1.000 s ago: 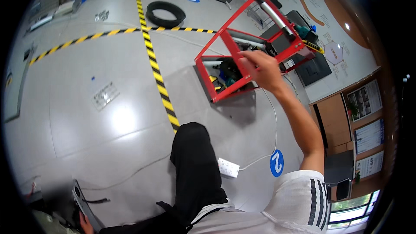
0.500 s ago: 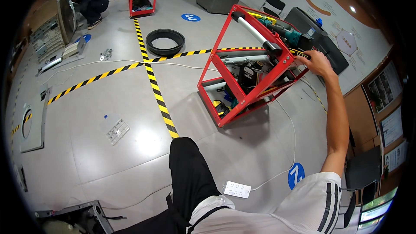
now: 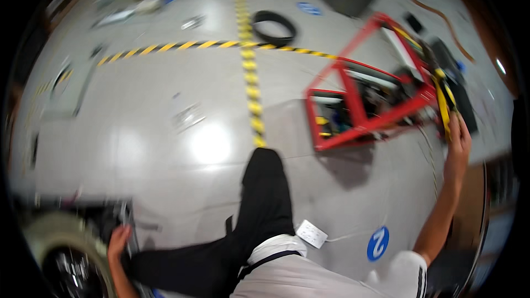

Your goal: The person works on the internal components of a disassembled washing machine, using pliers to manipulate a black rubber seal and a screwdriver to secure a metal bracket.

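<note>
The right hand (image 3: 457, 135) reaches far right and closes around a long yellow-and-black tool (image 3: 443, 102) lying on top of the red metal-framed cart (image 3: 369, 124), gripping its near end. The left hand (image 3: 118, 241), low at near left, rests on dark blurred equipment (image 3: 83, 232), seemingly for support; its grip is unclear.

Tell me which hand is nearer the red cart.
Right. The right hand is raised at the red cart's far right end, gripping a yellow tool there. The left hand is far off at the lower left, on dark equipment by a wheel.
</note>
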Demonstrator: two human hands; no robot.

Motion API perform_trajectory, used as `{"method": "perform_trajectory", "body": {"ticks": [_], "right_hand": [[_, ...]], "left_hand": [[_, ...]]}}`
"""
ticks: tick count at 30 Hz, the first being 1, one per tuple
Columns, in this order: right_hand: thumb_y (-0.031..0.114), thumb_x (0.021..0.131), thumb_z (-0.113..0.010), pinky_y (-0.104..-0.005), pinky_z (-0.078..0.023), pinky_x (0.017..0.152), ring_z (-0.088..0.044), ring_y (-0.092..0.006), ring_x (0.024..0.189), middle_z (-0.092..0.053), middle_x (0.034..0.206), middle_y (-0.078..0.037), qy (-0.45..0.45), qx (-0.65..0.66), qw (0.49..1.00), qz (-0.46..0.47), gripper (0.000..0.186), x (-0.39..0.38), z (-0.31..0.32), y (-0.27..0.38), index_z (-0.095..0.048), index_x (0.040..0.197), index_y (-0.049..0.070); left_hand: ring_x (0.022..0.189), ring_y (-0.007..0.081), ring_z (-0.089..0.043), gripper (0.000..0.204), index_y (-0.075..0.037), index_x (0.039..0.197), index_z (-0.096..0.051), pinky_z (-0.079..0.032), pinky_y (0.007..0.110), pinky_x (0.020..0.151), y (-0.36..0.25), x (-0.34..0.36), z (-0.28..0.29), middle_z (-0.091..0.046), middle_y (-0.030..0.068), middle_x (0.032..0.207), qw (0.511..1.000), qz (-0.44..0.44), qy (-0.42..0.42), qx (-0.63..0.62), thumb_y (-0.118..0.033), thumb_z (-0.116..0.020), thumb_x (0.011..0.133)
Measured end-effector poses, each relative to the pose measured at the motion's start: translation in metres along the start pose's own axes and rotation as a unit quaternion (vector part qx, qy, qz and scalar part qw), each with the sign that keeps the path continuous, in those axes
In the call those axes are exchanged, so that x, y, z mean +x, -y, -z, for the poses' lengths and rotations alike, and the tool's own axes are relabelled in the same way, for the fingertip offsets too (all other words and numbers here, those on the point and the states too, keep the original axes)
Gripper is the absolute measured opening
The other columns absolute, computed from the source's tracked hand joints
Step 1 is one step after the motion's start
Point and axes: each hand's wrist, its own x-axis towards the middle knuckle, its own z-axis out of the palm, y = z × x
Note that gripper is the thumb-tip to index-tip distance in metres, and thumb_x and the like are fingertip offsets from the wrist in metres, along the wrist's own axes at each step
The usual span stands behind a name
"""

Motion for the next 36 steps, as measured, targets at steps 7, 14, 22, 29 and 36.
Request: {"method": "perform_trajectory", "body": {"ticks": [7, 14, 22, 29, 36], "right_hand": [[0.036, 0.094, -0.045, -0.0331, -0.046, 0.090, -0.058, -0.0223, 0.104, -0.057, 0.114, -0.014, 0.425, 0.227, 0.850, -0.212, 0.048, -0.120, -0.199, 0.049, -0.051, 0.119, -0.005], [0.039, 0.091, -0.050, -0.0375, -0.039, 0.095, -0.053, -0.0252, 0.110, -0.057, 0.114, -0.015, 0.739, 0.180, 0.575, -0.303, 0.051, -0.372, -0.434, 0.134, -0.051, 0.116, -0.005], [0.040, 0.093, -0.049, -0.0228, -0.033, 0.068, -0.042, -0.0084, 0.077, -0.053, 0.084, 0.001, 0.690, 0.267, 0.538, -0.404, 0.037, -0.562, -0.510, 0.182, -0.058, 0.100, 0.005], [0.028, 0.094, -0.046, -0.0339, -0.039, 0.092, -0.048, -0.0232, 0.109, -0.043, 0.123, -0.016, 0.627, 0.343, 0.595, -0.368, 0.043, -0.636, -0.528, 0.178, -0.041, 0.126, -0.001], [0.017, 0.091, -0.049, -0.0325, -0.037, 0.095, -0.044, -0.0219, 0.111, -0.041, 0.123, -0.011, 0.673, 0.367, 0.584, -0.266, 0.040, -0.678, -0.561, 0.167, -0.039, 0.126, 0.001]], "left_hand": [[0.098, 0.0108, -0.053, 0.047, -0.004, 0.122, -0.055, -0.044, 0.026, 0.084, -0.043, 0.032, -0.041, -0.060, 0.0048, 0.111, 0.980, -0.139, 0.142, 0.030, -0.040, -0.052, 0.092], [0.111, 0.0185, -0.051, 0.046, -0.002, 0.127, -0.048, -0.042, 0.032, 0.094, 0.095, -0.043, -0.036, -0.054, 0.0082, 0.122, 0.974, -0.025, 0.119, -0.192, -0.035, -0.045, 0.095], [0.115, 0.0246, -0.049, 0.050, -0.008, 0.137, -0.028, -0.045, 0.042, 0.092, 0.120, -0.016, -0.032, -0.045, 0.0107, 0.128, 0.870, 0.053, 0.096, -0.481, -0.040, -0.032, 0.098], [0.110, 0.0205, -0.047, 0.055, -0.013, 0.132, -0.032, -0.047, 0.037, 0.081, 0.121, -0.020, -0.011, -0.043, 0.0056, 0.121, 0.938, 0.055, 0.049, -0.339, -0.052, -0.034, 0.093], [0.094, 0.0119, -0.053, 0.036, -0.007, 0.119, -0.053, -0.040, 0.025, 0.082, 0.121, -0.011, 0.014, -0.054, 0.0021, 0.105, 0.958, 0.063, 0.009, -0.280, -0.029, -0.047, 0.092]]}}
